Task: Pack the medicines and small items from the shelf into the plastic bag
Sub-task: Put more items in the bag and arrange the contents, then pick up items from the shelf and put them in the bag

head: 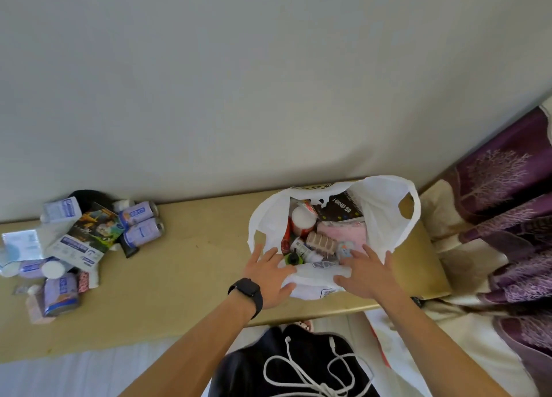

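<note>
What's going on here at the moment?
A person rests the left hand and the right hand, fingers spread, on the near edge of the open white plastic bag on the shelf. The bag already holds bottles and packets. A pile of cans and boxes lies unpacked at the shelf's left end.

Wall (239,83), upper frame: smooth, matt paint, pale grey.
Shelf (197,247), across the middle: tan, smooth, low sheen; looks like laminate over wood, cannot tell for sure.
Bag (385,205), centre right: thin white plastic, crinkled, faintly see-through, soft gloss on the folds.
Cans (140,223), left: shiny metal ends, lilac printed wraps with a satin finish.
Boxes (76,249), left: printed card, one face glossy.
Lid (303,217) inside the bag: white plastic, smooth, matt.
Curtain (507,211), right edge: purple and cream woven cloth, slight lustre.
Watch (248,290), lower centre: black, matt strap.
Cord (298,369), bottom: white, smooth, on dark matt cloth.
</note>
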`<state>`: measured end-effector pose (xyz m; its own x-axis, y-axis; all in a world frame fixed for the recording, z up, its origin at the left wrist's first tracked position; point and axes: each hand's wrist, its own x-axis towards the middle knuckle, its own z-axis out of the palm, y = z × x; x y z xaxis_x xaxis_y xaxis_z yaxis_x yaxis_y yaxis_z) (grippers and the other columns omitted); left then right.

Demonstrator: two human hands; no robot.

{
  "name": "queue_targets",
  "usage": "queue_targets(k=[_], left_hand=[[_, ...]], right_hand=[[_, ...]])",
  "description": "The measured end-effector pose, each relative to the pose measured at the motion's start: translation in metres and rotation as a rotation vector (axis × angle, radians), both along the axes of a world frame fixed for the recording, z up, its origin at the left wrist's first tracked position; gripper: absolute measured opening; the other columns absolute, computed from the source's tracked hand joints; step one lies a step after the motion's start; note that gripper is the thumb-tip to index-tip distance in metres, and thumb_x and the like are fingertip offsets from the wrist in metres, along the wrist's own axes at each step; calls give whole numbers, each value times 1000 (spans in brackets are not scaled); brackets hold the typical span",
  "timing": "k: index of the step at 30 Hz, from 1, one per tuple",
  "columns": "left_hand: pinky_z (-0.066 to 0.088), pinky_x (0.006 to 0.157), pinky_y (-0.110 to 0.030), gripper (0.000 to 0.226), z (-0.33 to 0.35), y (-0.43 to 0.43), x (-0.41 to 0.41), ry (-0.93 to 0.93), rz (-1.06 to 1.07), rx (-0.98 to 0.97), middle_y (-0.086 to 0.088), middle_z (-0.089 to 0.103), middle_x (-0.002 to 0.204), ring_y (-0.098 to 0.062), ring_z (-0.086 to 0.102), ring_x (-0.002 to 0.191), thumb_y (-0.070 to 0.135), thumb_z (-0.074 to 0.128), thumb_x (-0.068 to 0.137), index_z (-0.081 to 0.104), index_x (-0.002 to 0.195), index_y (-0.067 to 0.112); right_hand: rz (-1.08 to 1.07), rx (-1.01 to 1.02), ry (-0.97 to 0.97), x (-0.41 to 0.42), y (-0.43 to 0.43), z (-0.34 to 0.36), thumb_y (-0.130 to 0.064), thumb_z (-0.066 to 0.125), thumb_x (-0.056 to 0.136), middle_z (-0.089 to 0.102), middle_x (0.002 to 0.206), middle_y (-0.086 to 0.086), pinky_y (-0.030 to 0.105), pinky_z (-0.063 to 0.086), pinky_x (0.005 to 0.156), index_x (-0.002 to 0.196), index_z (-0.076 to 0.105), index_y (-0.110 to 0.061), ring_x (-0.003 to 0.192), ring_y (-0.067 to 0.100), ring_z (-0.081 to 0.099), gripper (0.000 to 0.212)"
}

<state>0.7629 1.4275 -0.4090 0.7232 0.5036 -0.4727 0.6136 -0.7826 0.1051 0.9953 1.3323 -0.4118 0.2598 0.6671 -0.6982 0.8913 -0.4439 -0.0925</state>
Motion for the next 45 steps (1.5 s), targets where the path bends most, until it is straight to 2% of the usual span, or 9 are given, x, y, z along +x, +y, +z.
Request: queue_targets(k=[5,9,12,16,20,26,33,39,45], left_hand=[[-16,117,-51,42,-3,-2,-11,-56,-83,29,-3,38,154,-22,14,150,48,36,99,54,134,33],[4,119,-49,47,-6,-4,-25,-265,43,95,-1,53,143,-23,41,140,51,42,87,57,130,37],[9,119,-47,59,1,-9,-46,-378,298,89,3,33,157,-23,25,147,51,42,90,34,147,40],[4,121,-43,68,-4,-7,-100,-297,614,-6,5,19,161,-19,10,150,51,43,93,14,153,38],[8,122,-44,66,-23,-10,-172,-184,837,-116,3,17,162,-22,11,150,50,40,94,15,153,34],[7,122,-45,66,-47,-21,-281,-58,1124,-271,-2,9,164,-26,6,151,47,42,97,14,154,32],[5,122,-48,72,-75,-16,-373,57,1207,-351,-3,-4,165,-29,1,151,53,40,96,6,156,32],[0,120,-54,72,-97,0,-417,65,1137,-385,2,-13,164,-26,-4,151,49,41,97,0,155,37],[13,119,-50,67,-105,17,-423,-5,1126,-322,-3,4,163,-29,12,147,46,47,94,18,154,34]], right_hand=[[-20,-35,-49,5,-20,16,-65,29,93,16,163,-14,58,-8,117,133,50,-53,152,16,-4,46],[-70,307,-11,-14,-23,22,-57,40,96,34,157,-14,46,12,120,138,49,-45,150,14,15,45],[-128,667,163,-50,-18,26,-49,50,90,55,142,-7,37,29,116,127,65,-32,141,18,39,43],[-42,736,311,-110,6,29,-45,51,92,52,140,-17,28,31,113,126,65,-34,137,6,38,38],[114,713,411,-176,35,21,-34,59,94,56,133,-19,24,39,106,123,66,-34,127,2,46,31],[450,368,442,-270,78,-6,-37,43,100,43,145,-22,15,24,110,139,51,-36,135,-1,31,40],[763,69,309,-361,163,-40,-33,39,100,31,157,-6,30,28,116,151,31,-28,144,15,25,53],[691,206,92,-427,270,-52,-31,51,92,18,161,9,43,34,112,155,17,-16,145,30,22,73],[660,182,-46,-444,300,-64,-31,55,88,11,164,4,45,26,115,156,8,-18,150,24,13,84]])
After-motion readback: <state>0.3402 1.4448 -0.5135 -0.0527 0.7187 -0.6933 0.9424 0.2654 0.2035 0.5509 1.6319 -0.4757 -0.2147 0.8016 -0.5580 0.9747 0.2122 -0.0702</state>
